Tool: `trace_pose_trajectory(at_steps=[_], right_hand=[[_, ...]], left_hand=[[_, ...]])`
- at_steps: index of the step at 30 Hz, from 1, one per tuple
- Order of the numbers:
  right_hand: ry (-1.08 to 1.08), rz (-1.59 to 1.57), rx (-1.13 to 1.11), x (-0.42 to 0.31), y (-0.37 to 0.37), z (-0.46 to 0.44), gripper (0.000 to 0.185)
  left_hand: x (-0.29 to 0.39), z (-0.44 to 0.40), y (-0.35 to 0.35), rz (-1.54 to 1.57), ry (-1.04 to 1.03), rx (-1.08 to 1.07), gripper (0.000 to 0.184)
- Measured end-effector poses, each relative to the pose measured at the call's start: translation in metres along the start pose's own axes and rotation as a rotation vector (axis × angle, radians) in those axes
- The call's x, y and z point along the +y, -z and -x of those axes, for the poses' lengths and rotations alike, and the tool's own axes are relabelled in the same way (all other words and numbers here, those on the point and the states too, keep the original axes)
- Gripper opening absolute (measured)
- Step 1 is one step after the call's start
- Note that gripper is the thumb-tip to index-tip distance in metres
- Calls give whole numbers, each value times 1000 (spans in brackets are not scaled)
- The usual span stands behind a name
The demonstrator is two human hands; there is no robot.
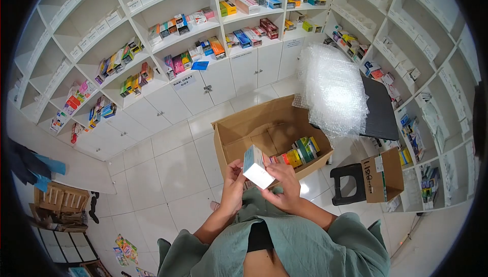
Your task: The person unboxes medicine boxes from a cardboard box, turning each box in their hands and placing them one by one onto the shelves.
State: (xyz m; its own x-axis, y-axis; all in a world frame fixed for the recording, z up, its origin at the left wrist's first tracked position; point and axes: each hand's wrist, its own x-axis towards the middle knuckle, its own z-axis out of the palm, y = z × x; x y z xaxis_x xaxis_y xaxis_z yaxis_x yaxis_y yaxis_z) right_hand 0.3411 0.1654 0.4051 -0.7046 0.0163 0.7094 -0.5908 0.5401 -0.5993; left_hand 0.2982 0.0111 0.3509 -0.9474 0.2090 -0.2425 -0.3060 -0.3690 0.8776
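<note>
A small white box with a blue-green printed side is held between both hands, tilted, in front of the body. My left hand has its fingers on the left side of the box. My right hand grips the lower right side. Just beyond the hands, a large open cardboard box stands on the tiled floor. Inside it, at the right, lies a row of colourful small boxes, some green, yellow and red.
Bubble wrap lies at the right on a black surface. Below are a black stool and a smaller cardboard box. White shelves with medicine boxes curve around the room. Wooden crates stand at the far left.
</note>
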Motion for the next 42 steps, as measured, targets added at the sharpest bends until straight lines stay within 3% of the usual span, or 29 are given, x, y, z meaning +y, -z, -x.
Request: trace_pose_trajectory(at_steps=[3, 6, 9, 12, 15, 18, 24, 27, 38, 42], right_hand=[[56, 39, -25, 1, 0, -1, 55], [91, 88, -36, 3, -3, -1, 54], [131, 162, -52, 7, -6, -1, 54], [162, 246, -79, 11, -10, 0, 51], [168, 308, -121, 14, -15, 1, 45], [165, 355, -155, 11, -19, -1, 44], [194, 318, -211, 6, -21, -6, 43], [240, 306, -232, 6, -20, -11, 44], [288, 295, -261, 5, -19, -10, 45], [295, 322, -253, 5, -21, -10, 37]], left_hand=[[9, 1, 0, 99, 125, -107, 26], [13, 4, -6, 151, 92, -105, 23], [13, 5, -3, 114, 47, -195, 27], [19, 7, -3, 413, 152, -159, 35], [27, 6, -6, 405, 163, -214, 53], [22, 7, -4, 488, 163, -206, 41], [43, 8, -5, 360, 138, -319, 33], [36, 1, 1, 300, 125, -220, 34], [52, 0, 4, 256, 112, -213, 38], [57, 0, 6, 242, 105, -185, 38]])
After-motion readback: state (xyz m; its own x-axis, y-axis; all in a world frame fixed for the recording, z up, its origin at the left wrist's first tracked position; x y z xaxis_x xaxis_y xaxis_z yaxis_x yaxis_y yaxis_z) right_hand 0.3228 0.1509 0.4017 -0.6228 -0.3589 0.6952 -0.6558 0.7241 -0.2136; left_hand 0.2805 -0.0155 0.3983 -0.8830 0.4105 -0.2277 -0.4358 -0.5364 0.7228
